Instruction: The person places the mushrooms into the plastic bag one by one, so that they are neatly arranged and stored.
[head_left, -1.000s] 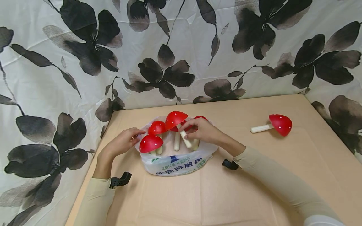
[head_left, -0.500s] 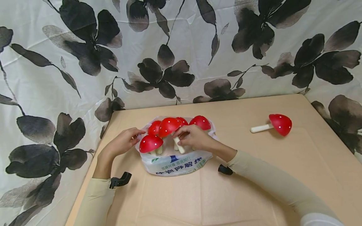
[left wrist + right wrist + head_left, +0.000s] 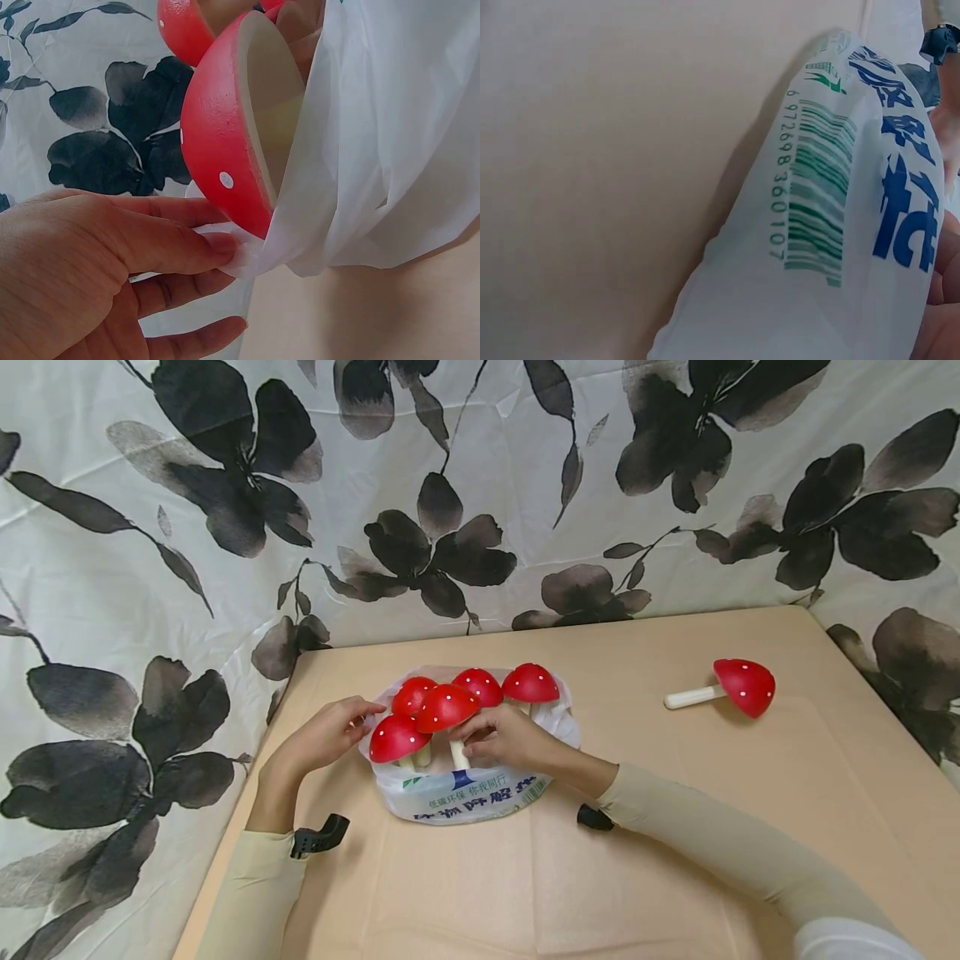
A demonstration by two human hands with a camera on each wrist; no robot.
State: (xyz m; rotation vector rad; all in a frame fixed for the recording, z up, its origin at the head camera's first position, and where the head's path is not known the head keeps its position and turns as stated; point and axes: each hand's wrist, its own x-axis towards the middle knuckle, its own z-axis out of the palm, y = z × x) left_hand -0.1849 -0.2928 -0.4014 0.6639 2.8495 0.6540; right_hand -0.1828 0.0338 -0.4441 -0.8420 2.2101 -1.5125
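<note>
A white plastic bag [image 3: 450, 806] with blue and green print stands with its mouth spread, several red-capped toy mushrooms inside it. My left hand [image 3: 330, 731] pinches the bag's left rim between thumb and index finger, as the left wrist view shows beside a white-dotted red cap [image 3: 225, 135]. Over the bag's front part, my right hand [image 3: 510, 739] grips the pale stem of a toy mushroom [image 3: 447, 707], whose cap points up. In the right wrist view, the bag's barcode side [image 3: 817, 195] covers most of that hand; only some fingers show at the right edge.
Another toy mushroom [image 3: 742, 687] lies on its side at the right of the tan table [image 3: 637, 893]. A white cloth with dark flowers [image 3: 555, 527] hangs behind the table and along its left side.
My right hand has moved left and slightly down with the mushroom, whose stem has turned from slanted to nearly upright. The cap at the bag's right back has come into view. The left hand stays put.
</note>
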